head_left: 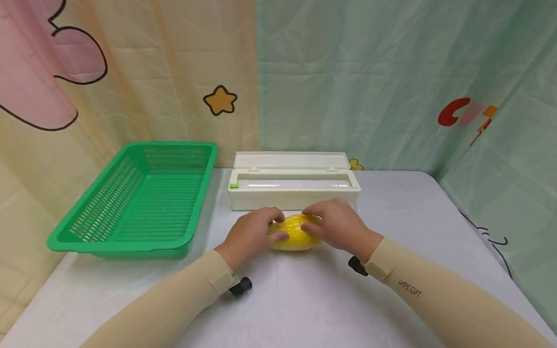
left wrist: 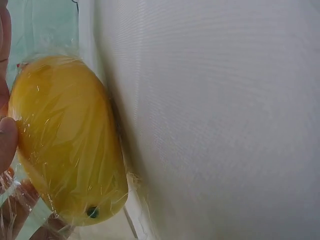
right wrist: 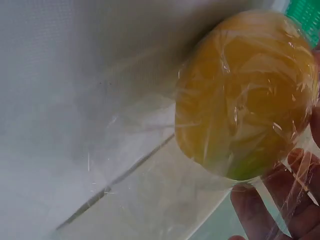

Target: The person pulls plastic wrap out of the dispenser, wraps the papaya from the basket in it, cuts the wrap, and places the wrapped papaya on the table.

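Observation:
A yellow mango [head_left: 296, 233] lies on the table just in front of the white film box, covered in clear plastic wrap [right wrist: 235, 115]. My left hand [head_left: 252, 234] holds its left end, thumb on the near side and fingers on the far side. On the right end, my right hand [head_left: 344, 227] grips in much the same way, with fingertips on the wrap. The left wrist view shows the wrapped mango [left wrist: 70, 135] with a dark spot at one end and crumpled film by the fingers. Loose film spreads beside the mango in the right wrist view.
Behind the hands stands a white plastic-wrap box [head_left: 295, 198], its lid raised and a film roll [head_left: 293, 183] inside. A green basket [head_left: 186, 240] sits at the left of the white-covered table [head_left: 317, 311]. Printed curtains [head_left: 350, 82] hang behind and at the sides.

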`<state>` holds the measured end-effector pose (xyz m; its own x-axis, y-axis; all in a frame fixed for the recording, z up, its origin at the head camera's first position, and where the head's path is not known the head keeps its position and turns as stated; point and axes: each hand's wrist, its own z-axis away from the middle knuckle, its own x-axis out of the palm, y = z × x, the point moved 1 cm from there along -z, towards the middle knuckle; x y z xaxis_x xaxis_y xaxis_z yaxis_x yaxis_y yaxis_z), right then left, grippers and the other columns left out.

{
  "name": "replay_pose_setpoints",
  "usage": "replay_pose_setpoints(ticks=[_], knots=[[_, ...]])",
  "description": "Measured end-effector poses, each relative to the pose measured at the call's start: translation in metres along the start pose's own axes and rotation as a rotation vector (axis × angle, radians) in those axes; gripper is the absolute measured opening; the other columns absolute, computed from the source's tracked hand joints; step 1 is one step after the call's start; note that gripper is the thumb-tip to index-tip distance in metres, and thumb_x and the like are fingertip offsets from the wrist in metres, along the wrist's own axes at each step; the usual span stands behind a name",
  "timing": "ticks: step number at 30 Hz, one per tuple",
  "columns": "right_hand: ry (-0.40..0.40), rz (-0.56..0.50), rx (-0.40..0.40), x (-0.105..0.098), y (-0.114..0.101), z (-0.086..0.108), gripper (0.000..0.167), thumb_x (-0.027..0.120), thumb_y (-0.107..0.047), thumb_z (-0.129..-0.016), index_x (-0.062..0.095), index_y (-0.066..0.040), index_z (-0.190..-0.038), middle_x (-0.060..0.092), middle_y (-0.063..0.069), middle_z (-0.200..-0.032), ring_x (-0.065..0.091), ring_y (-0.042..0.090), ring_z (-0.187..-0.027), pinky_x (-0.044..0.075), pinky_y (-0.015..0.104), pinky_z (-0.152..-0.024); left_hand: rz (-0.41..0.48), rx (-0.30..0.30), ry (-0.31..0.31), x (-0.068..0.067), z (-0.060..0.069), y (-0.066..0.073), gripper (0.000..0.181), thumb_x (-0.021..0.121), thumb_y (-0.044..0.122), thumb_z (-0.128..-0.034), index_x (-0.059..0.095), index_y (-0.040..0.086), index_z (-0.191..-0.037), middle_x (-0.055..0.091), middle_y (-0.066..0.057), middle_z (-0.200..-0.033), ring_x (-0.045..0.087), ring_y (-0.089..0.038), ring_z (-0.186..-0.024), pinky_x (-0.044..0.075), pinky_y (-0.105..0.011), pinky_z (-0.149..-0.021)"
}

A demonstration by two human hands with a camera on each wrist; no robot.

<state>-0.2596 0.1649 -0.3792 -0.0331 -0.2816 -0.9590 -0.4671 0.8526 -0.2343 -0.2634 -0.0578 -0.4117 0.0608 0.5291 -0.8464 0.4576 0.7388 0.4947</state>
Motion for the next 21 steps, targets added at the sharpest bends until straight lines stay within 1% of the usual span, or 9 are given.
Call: replay_pose_setpoints(ticks=[3,6,9,12,14,16,18,21], knots=[[0.013,-0.010,-0.015,0.0012,-0.0006,0.0005,0.029,0.076,-0.030,-0.097,0.079,-0.013,-0.121,0.080,0.002,-0.114,0.073,0.026,-0.107,0.056,0.047,-0.100,0.001,0.001,0.008,0.0005,0.0002,-0.0001,0.031,0.081,0.039,-0.0925,0.070,0.020,-0.114,0.074,0.002,-0.112,0.069,-0.018,-0.099,0.057,-0.039,-0.090],[0.024,-0.012,-0.031,0.0022,0.0001,0.0017,0.028,0.074,-0.028,-0.099,0.079,-0.013,-0.121,0.080,0.003,-0.114,0.074,0.025,-0.103,0.059,0.044,-0.095,0.010,0.004,0.016,0.0006,0.0003,0.0009,0.029,0.078,0.041,-0.0955,0.070,0.021,-0.114,0.075,0.002,-0.115,0.070,-0.019,-0.100,0.057,-0.040,-0.090],[0.032,-0.006,-0.031,0.0039,0.0023,0.0032,0.030,0.073,-0.028,-0.100,0.078,-0.012,-0.125,0.080,0.005,-0.116,0.074,0.024,-0.101,0.060,0.043,-0.093,0.006,0.008,0.018,0.0009,-0.0007,0.0026,0.025,0.075,0.040,-0.0980,0.071,0.020,-0.112,0.075,0.003,-0.112,0.069,-0.018,-0.094,0.057,-0.038,-0.085],[0.042,-0.001,-0.025,0.0053,0.0044,0.0048,0.035,0.073,-0.028,-0.100,0.075,-0.012,-0.131,0.079,0.006,-0.121,0.075,0.025,-0.105,0.060,0.044,-0.095,-0.011,0.002,0.022,0.0014,-0.0021,0.0039,0.020,0.075,0.036,-0.0983,0.072,0.020,-0.109,0.073,0.003,-0.106,0.064,-0.016,-0.087,0.055,-0.036,-0.080],[0.054,-0.002,-0.022,0.0060,0.0054,0.0060,0.038,0.073,-0.029,-0.100,0.073,-0.012,-0.134,0.077,0.007,-0.126,0.074,0.027,-0.111,0.059,0.046,-0.099,-0.010,-0.011,0.027,0.0015,-0.0027,0.0045,0.018,0.076,0.034,-0.0975,0.072,0.020,-0.107,0.072,0.003,-0.103,0.061,-0.016,-0.083,0.053,-0.034,-0.077],[0.072,-0.012,-0.023,0.0064,0.0063,0.0070,0.038,0.073,-0.028,-0.100,0.073,-0.013,-0.134,0.075,0.007,-0.130,0.072,0.029,-0.119,0.058,0.048,-0.102,-0.007,-0.019,0.034,0.0011,-0.0035,0.0052,0.017,0.078,0.033,-0.0966,0.072,0.020,-0.107,0.072,0.003,-0.102,0.061,-0.016,-0.085,0.053,-0.034,-0.077],[0.091,-0.032,-0.020,0.0063,0.0066,0.0077,0.034,0.074,-0.028,-0.100,0.075,-0.013,-0.131,0.074,0.007,-0.133,0.070,0.030,-0.124,0.056,0.049,-0.105,-0.001,-0.025,0.037,0.0010,-0.0043,0.0056,0.018,0.078,0.032,-0.0960,0.071,0.020,-0.107,0.072,0.003,-0.103,0.063,-0.017,-0.087,0.054,-0.035,-0.079],[0.124,-0.062,-0.028,0.0060,0.0079,0.0078,0.025,0.074,-0.024,-0.099,0.078,-0.013,-0.122,0.076,0.007,-0.128,0.071,0.029,-0.123,0.056,0.049,-0.105,0.011,-0.042,0.026,0.0011,-0.0054,0.0059,0.021,0.078,0.031,-0.0960,0.068,0.020,-0.111,0.074,0.002,-0.108,0.067,-0.019,-0.095,0.056,-0.038,-0.083]])
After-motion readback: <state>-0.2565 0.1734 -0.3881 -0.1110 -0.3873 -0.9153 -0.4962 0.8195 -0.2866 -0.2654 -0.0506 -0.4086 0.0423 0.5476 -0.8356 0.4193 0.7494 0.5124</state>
